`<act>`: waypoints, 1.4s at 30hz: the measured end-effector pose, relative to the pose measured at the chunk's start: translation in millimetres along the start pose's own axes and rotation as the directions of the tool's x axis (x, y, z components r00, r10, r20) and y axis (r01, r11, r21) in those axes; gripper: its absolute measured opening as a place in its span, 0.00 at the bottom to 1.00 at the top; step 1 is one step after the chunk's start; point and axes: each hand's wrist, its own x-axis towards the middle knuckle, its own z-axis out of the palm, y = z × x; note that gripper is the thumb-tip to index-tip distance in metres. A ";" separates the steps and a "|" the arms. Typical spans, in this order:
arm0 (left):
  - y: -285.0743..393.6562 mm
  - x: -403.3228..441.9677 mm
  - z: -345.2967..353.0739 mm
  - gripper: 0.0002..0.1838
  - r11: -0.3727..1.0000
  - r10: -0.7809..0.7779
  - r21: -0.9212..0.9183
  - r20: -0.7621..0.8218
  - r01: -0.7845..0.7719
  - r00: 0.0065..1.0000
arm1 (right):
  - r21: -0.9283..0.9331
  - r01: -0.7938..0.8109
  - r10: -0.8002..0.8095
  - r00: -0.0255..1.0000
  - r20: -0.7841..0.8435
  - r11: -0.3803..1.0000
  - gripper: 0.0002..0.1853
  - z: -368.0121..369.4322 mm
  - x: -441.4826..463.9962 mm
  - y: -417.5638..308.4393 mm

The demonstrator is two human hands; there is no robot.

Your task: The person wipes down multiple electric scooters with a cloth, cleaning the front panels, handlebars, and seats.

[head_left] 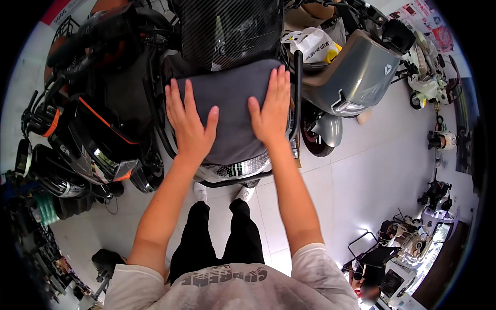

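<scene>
Wearing a lettered T-shirt (pixel 232 290), I'm resting my left hand (pixel 191 129) and right hand (pixel 273 111), spread flat, on a grey scooter seat (pixel 230 124).

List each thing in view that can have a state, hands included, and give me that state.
Grey pad, spread out, not folded
Left hand, open, palm down on the grey pad
Right hand, open, palm down on the grey pad
Grey scooter, standing upright
White plastic bag, crumpled, resting on the grey scooter
Orange-trimmed scooter, standing upright
White shoes, worn
</scene>
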 end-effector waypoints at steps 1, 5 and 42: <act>-0.9 6.9 -3.2 0.43 0.999 0.024 0.045 0.013 -0.024 1.000 | -0.017 0.009 -0.009 1.000 0.014 1.000 0.44 -3.9 10.5 10.0; 14.7 14.6 -0.5 0.46 0.985 0.093 0.134 0.138 -0.112 0.986 | 0.020 -0.023 0.023 1.000 0.012 1.000 0.38 -7.2 48.6 41.7; 37.1 -112.1 38.7 0.57 0.947 0.131 0.214 0.424 -0.239 0.896 | 0.186 -0.381 0.410 0.897 -0.162 0.906 0.35 23.2 -88.1 41.0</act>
